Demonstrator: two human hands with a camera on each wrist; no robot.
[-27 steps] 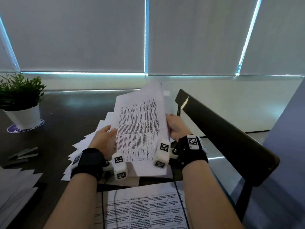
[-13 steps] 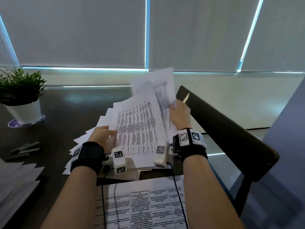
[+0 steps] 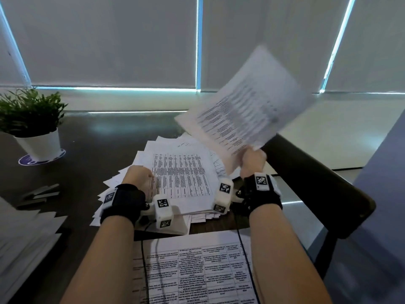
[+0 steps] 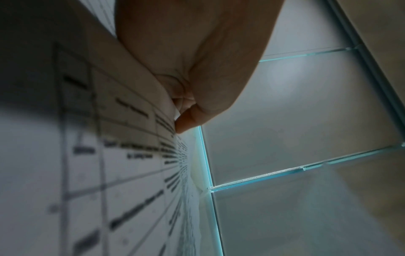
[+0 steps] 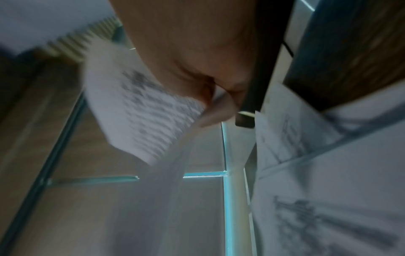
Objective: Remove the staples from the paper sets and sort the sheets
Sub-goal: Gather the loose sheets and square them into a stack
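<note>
Right hand: your right hand (image 3: 252, 161) is raised above the table's far right side, fingers and thumb pinched on the lower corner of a printed sheet (image 3: 243, 104); the right wrist view shows the same pinch (image 5: 219, 107).
Lifted sheet: it stands tilted up and to the right, apart from the stack, blurred, text side toward you.
Left hand: your left hand (image 3: 139, 176) holds the left edge of the paper stack (image 3: 182, 178); in the left wrist view the thumb (image 4: 186, 119) presses on the printed top page (image 4: 122, 155), fingers curled round the edge.
Stack: you hold it between your two wrists, above a fanned pile of loose sheets (image 3: 114, 183) on the dark table (image 3: 92, 150).
Near edge: another printed table sheet (image 3: 197, 270) lies flat by your forearms, with cables over it.
Left side: a white paper pile (image 3: 22, 242) lies at the table's near left; a stapler-like tool (image 3: 41, 193) lies beyond it, type unclear.
Far left: potted plant (image 3: 30, 119) in a white pot.
Right: dark chair back (image 3: 317, 183) just beside your right wrist.
</note>
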